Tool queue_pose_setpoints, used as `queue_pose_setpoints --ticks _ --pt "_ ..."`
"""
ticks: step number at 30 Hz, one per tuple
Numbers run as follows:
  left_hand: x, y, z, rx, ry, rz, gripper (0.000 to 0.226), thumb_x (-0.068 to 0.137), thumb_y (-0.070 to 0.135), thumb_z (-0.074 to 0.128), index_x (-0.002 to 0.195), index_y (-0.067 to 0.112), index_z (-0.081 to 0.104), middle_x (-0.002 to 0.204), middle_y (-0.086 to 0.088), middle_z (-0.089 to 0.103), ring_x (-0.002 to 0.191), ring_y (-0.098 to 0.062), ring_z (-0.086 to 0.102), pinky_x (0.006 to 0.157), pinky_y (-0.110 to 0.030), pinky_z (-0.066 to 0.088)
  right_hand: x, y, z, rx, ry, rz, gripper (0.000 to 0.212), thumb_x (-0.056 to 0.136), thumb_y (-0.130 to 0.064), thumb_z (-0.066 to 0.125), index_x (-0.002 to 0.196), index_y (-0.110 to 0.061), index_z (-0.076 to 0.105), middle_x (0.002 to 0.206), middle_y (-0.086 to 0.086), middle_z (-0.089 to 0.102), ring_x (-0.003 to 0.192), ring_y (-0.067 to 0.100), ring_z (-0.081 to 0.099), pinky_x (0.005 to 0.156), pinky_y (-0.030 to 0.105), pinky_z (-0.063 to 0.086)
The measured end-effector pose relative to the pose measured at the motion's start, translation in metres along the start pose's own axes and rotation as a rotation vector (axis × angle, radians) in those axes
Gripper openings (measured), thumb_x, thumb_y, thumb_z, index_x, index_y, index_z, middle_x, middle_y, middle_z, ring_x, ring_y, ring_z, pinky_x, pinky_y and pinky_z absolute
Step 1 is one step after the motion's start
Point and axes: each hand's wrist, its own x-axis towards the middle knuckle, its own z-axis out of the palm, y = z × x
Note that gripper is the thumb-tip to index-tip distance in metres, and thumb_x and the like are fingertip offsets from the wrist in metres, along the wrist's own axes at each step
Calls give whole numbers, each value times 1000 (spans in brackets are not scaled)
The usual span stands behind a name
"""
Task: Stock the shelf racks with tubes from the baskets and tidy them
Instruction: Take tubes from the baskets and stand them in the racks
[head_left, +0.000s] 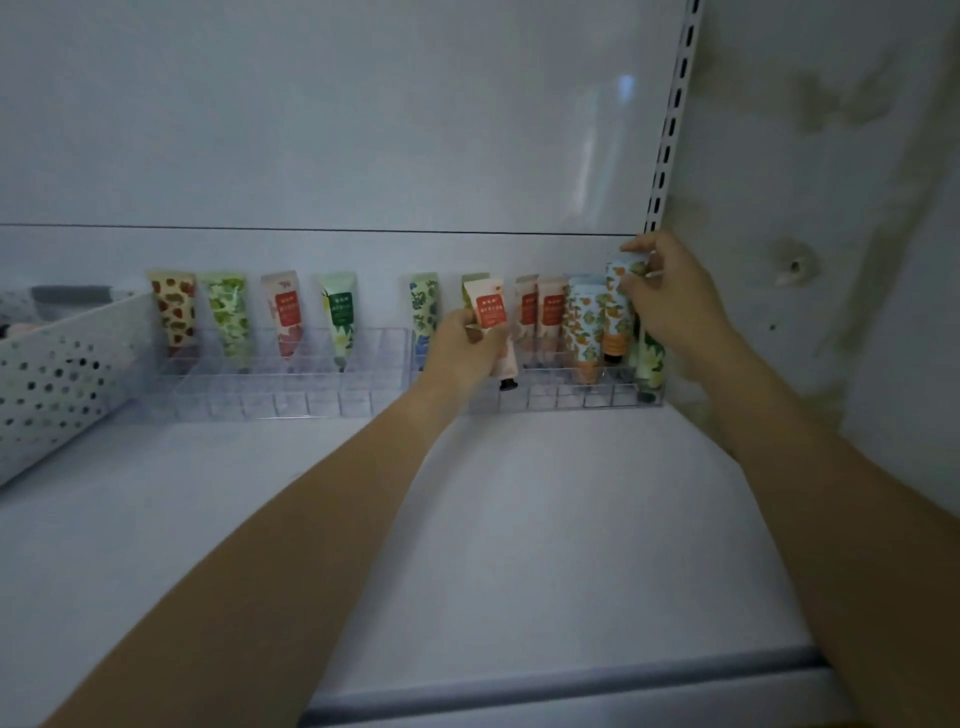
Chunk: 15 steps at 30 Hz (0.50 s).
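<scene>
White shelf board (519, 519) and glossy white back panel (363, 130) lie in dim light, and blur leaves the print on every tube unreadable. At the left edge a white perforated plastic basket (62, 374) is cut off; its contents are too dark to tell. The left hand (465, 348) hides part of the right clear acrylic compartment rack (571, 399) and grips a pale pink tube with a red label (491, 312), tilted, black cap down at the rack's front cells; whether it sits in one I cannot tell. The right hand (670, 299) pinches the top of a white tube patterned with oranges (619, 317) standing at that rack's right end, and partly covers a green tube (650, 358). Near them stand a blue-flowered tube (423, 306) and two red-labelled tubes (550, 312). The left clear acrylic rack (280, 387) holds four patterned tubes (284, 314), spaced apart, in its back row. A slotted metal upright (675, 114) and a stained wall (831, 156) close the right side.
</scene>
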Motion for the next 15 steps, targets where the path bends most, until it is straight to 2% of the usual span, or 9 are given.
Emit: queue_pose_setpoints --ticks 4,6,9,13,15 --pt "-2 -3 0 19 -6 41 7 90 14 57 88 16 51 74 3 56 67 -7 53 69 -24 51 -2 5 3 -104 -63 6 22 92 -5 47 113 -12 50 105 1 49 92 17 49 73 23 38" --pt "-2 -4 2 29 10 45 7 90 14 57 94 14 51 78 2 57 69 -8 54 71 -26 51 -7 9 4 -299 -81 -53 27 90 -2 46 116 -10 52 117 10 48 106 24 46 87 31 39" --pt "0 -8 4 68 36 58 11 90 18 57 98 14 52 82 4 56 77 -11 54 78 -28 50 -14 14 8 -532 -55 -121 43 85 1 51 126 -14 52 137 17 33 129 32 26 103 38 26" --pt "-3 -11 2 108 6 145 10 90 18 57 98 13 57 73 10 54 65 -2 52 58 -12 47 -20 15 11 -558 -16 -101 45 85 -1 53 128 -16 52 143 19 26 133 35 18 109 39 14" --pt "-3 -13 0 99 -5 159 10 90 17 57 99 13 57 74 10 54 64 -2 53 54 -10 47 -22 13 12 -578 12 -111 47 86 -2 52 131 -15 49 145 18 24 135 35 17 111 40 12"
